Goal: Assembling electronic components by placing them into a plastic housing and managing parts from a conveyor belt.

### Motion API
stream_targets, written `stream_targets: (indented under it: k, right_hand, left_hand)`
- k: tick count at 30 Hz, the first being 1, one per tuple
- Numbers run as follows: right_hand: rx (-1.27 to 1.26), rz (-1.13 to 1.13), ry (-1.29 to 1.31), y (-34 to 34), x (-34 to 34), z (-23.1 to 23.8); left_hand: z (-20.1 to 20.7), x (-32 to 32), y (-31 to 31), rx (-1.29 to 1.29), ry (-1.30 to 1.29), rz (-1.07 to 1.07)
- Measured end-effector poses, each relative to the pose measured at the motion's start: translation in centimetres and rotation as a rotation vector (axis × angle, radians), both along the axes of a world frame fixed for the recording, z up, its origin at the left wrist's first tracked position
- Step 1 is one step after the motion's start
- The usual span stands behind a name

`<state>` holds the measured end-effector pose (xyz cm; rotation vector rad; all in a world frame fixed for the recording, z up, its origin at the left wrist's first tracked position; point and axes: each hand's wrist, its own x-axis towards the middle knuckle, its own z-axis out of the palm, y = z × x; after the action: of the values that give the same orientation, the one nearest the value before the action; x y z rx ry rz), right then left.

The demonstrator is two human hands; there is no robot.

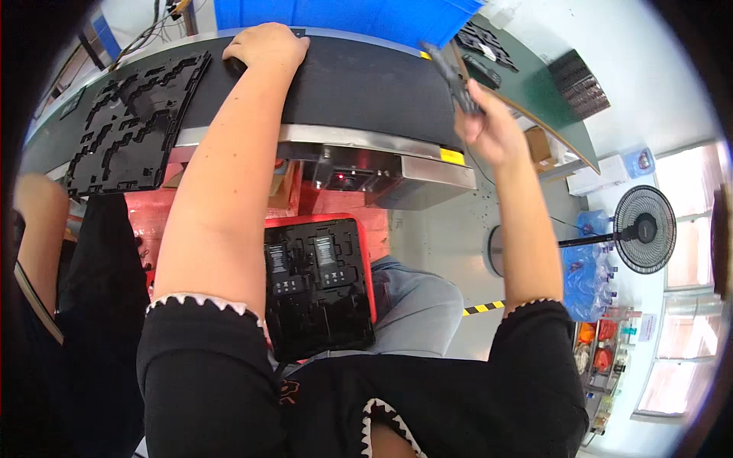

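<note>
My left hand (267, 47) rests at the far side of a black conveyor belt (366, 84). Its fingers curl down, and a dark edge shows beside them; what they hold is hidden. Raised over the belt's right end, my right hand (492, 126) grips a dark grey hand-held tool (456, 82), smeared by motion, its exact kind unclear. Below the belt, by my lap, a black moulded tray (321, 320) sits in a red crate (369, 267). Flat black phone batteries (327, 256) with pale print lie in the tray's upper pockets.
Another black moulded tray (137, 126) lies on the belt's left, overhanging the near edge. A blue bin (343, 19) stands behind the belt. To the right are a green table (534, 84) and a standing fan (645, 229). Another person's arm (42, 221) is at far left.
</note>
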<state>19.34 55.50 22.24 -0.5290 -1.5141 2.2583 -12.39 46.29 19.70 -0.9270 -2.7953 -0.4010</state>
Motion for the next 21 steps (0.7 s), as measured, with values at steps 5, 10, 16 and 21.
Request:
stream_targets:
  k: [5,10,16,21]
  right_hand:
    - [-0.303,-0.053,0.251,-9.9,3.8,-4.0]
    - [-0.462,-0.113,0.224,-16.6,7.2,-8.1]
    - [-0.123,0.017,-0.549,-23.4,10.1,-15.0]
    - [-0.056,0.166,-0.638,-28.4,10.9,-22.1]
  left_hand:
    - [1.2,3.1,-3.0,-0.026,-0.089,-0.247]
    - [-1.9,11.1,-12.0,0.56,0.205,-0.712]
    - [-10.1,16.6,-29.5,0.189,-0.199,-1.004]
    - [-18.6,18.7,-35.9,-0.057,-0.388,-0.991]
